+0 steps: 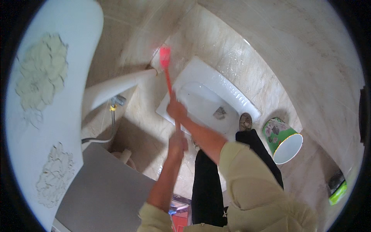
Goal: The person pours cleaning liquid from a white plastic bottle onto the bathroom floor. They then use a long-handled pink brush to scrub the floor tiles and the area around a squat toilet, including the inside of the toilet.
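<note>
Both of my hands grip the long red handle of a pink-headed cleaning brush (165,57). My right hand (177,110) is the upper one, closer to the head; my left hand (177,145) holds the handle lower down. The brush head, slightly blurred, is at the tiled wall's foot, beyond the far left corner of a white ceramic squat toilet (197,68). A dark greyish patch (221,113) shows in the toilet's basin. The wall and floor tiles around the head look wet.
A white pipe (121,84) slants to the wall at left, near a metal valve (118,100) with a hose. A green floral bin (275,133) stands right of my shoe (245,121). A grey panel (107,185) and a white flower-patterned surface (75,58) fill the left side.
</note>
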`<state>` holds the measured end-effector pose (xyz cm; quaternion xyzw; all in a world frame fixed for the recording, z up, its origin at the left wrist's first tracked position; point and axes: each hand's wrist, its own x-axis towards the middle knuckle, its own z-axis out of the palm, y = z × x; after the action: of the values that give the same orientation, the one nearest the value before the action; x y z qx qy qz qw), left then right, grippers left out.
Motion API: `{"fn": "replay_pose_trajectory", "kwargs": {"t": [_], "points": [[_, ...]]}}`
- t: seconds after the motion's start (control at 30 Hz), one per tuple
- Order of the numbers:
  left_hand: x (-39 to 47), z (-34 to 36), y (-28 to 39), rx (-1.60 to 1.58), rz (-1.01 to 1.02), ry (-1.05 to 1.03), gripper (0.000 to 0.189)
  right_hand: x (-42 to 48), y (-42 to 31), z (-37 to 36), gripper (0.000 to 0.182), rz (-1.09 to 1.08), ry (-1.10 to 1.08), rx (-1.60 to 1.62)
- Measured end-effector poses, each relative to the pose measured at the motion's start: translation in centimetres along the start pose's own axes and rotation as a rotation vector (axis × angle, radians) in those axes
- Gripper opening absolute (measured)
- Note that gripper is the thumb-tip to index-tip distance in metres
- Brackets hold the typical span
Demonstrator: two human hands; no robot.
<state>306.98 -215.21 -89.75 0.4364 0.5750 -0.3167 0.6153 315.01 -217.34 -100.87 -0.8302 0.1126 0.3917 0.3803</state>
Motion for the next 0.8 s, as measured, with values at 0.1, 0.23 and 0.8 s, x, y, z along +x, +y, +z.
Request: {"fn": "replay_pose_trajectory", "kwargs": {"t": [0.1, 0.23, 0.8], "points": [[-3.5, -2.2, -1.0, -0.118, -0.139, 0.022, 0.036, -4.4, -2.6, -0.4, 0.065, 0.103, -0.257, 0.043], [-0.1, 2.8, 7.3, -0.012, -0.08, -0.246, 0.038, 3.1, -3.7, -7.5, 0.052, 0.102, 0.14, 0.036], [0.6, 10.8, 0.1, -0.012, -0.002, -0.326, 0.035, 1.0, 3.7, -14.1, 0.062, 0.119, 0.177, -0.151]]}}
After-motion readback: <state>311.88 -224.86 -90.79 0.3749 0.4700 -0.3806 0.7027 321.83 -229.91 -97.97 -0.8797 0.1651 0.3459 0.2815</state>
